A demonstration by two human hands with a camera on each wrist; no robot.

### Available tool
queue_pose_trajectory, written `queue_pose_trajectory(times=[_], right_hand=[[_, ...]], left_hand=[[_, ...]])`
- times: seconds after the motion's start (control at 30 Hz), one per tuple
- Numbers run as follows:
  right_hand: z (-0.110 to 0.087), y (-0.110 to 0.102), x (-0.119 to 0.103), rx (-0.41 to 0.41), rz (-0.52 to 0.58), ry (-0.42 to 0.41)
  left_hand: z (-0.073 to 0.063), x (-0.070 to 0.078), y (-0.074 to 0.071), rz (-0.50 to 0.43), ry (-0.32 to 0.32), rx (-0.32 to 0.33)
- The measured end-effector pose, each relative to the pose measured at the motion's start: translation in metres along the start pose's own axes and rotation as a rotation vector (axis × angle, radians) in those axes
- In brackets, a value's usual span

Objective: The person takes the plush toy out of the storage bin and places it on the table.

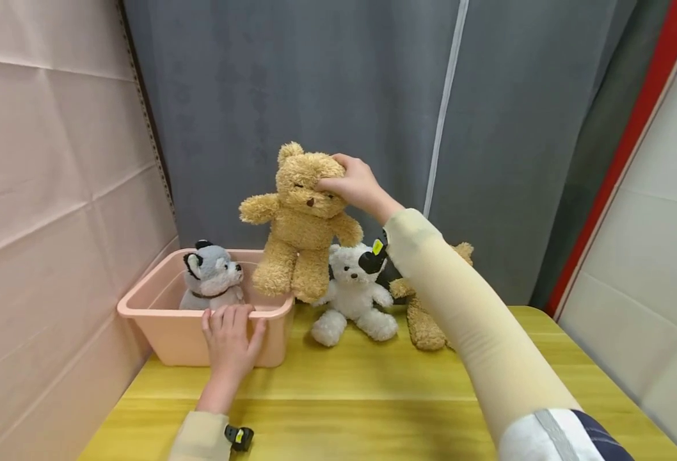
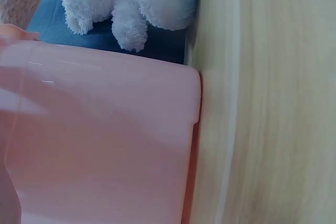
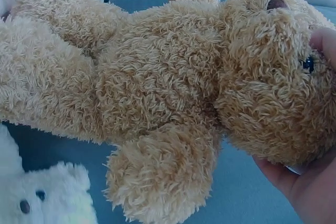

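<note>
Item: fluffy tan plush bear, upright in the air at the right end of the pale pink rectangular plastic tub; contact between its feet and the rim cannot be told. Right hand: fingers grip the bear's head, thumb across the face, probably because that handhold lets the soft body hang straight, limbs free. Left hand: fingers hooked over the near rim, thumb along the outer wall, presumably to steady so light a container. Contents: one grey-and-white plush husky, seated facing right, apparently propped by the tub's walls. On the yellow wood-grain desk: one white plush bear, seated with legs splayed, a posture likely helping it balance; and a second tan plush toy, partly hidden behind the cream right sleeve.
</note>
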State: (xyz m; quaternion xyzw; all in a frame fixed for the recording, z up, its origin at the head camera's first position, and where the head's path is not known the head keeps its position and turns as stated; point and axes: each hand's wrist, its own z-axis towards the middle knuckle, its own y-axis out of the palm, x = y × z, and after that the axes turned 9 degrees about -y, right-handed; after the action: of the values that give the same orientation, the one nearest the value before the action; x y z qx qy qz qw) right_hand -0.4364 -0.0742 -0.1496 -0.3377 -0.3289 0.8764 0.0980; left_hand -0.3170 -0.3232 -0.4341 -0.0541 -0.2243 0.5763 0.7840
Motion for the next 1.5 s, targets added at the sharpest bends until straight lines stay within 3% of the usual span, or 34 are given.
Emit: queue_pose_trajectory(times=[0.3, 0.6, 1.0, 1.5], right_hand=[[-0.013, -0.023, 0.013, 0.009, 0.023, -0.045], [-0.028, -0.047, 0.023, -0.042, 0.044, -0.043], [-0.051, -0.082, 0.027, -0.135, -0.042, 0.004], [-0.107, -0.109, 0.068, -0.194, -0.109, 0.104]], left_hand=[[0.001, 0.0, -0.003, 0.006, 0.01, -0.022], [0.008, -0.001, -0.008, 0.017, 0.022, -0.043], [0.015, -0.008, -0.016, 0.013, 0.002, -0.033], [0.012, -0.005, -0.017, -0.013, 0.008, -0.053]])
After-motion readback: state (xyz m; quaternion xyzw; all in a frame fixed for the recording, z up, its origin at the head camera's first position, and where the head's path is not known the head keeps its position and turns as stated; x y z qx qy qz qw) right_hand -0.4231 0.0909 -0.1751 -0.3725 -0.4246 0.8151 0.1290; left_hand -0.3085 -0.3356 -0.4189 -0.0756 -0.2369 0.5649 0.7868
